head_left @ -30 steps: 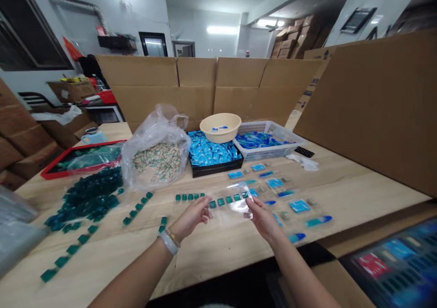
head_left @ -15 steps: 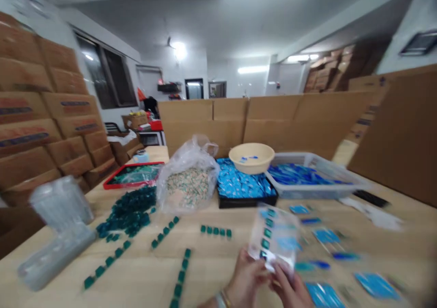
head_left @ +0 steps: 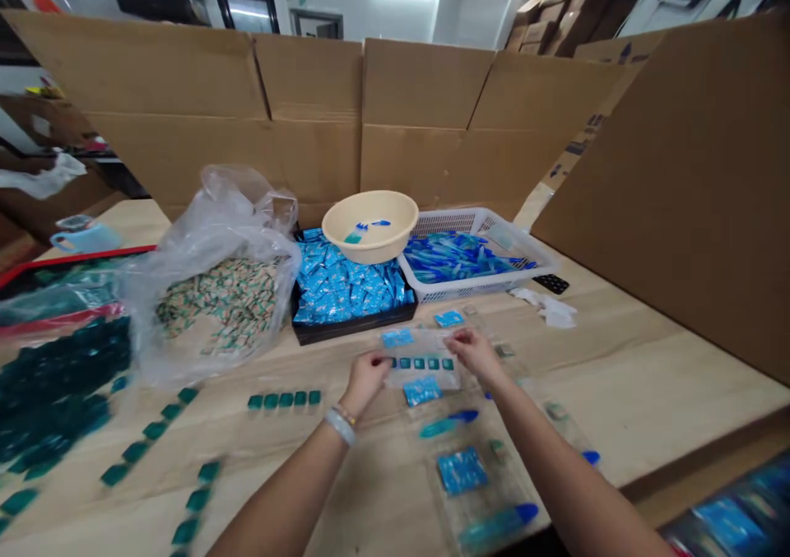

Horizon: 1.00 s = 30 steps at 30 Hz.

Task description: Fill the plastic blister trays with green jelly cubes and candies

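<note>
A clear plastic sheet with a row of green square pieces spans my two hands, low over the table. My left hand pinches its left end. At the upper right corner, the fingers of my right hand are closed on the edge. Just below the sheet lies a blue packet. Nearer me are a teal-and-blue pen-like piece and another blue packet, seemingly in clear packaging. My right forearm hides some of the things laid out there.
Rows of green pieces and a dark green heap lie leftward. Behind stand a plastic bag of small pieces, a black tray of blue packets, a cream bowl and a white basket. Cardboard walls enclose the back and right.
The plastic sheet has gone from upright in both hands to lying nearly level, farther out over the table. My hands have spread to its two ends. The view has tilted down and turned right.
</note>
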Tool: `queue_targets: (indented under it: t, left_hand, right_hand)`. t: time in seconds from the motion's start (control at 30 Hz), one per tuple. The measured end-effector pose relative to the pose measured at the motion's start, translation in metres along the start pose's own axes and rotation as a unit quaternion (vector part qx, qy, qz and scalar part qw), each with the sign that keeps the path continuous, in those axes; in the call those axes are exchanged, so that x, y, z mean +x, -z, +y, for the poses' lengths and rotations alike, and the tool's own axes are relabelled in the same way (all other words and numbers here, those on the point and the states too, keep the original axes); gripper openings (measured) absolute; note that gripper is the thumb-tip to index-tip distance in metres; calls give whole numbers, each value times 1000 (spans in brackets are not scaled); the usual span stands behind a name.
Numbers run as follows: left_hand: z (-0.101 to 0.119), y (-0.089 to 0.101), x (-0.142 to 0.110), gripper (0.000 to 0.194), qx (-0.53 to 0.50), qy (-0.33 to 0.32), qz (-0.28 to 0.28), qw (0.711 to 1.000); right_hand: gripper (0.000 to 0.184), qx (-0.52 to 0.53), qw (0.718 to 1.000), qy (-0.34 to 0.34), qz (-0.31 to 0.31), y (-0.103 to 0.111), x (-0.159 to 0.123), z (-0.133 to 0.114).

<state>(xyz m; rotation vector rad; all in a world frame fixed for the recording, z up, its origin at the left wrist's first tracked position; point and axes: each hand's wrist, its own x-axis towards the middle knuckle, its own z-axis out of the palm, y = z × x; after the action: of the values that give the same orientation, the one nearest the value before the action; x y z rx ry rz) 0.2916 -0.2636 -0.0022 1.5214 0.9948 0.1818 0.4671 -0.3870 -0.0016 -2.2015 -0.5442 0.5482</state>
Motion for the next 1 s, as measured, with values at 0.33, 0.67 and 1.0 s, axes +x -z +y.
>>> queue_targets:
  t: [0.33, 0.67, 1.0]
  left_hand:
    - [6, -18, 33, 53, 264, -19, 40, 963]
    - [10, -14, 23, 60, 355, -32, 40, 934]
    - [-3, 80, -130, 33, 319, -256, 92, 908]
  right_hand:
    - [12, -231, 971, 51, -35, -30, 64, 2]
    - [30, -301, 948, 107, -9, -28, 22, -4]
    - [31, 7, 976, 166, 138, 30, -205, 26]
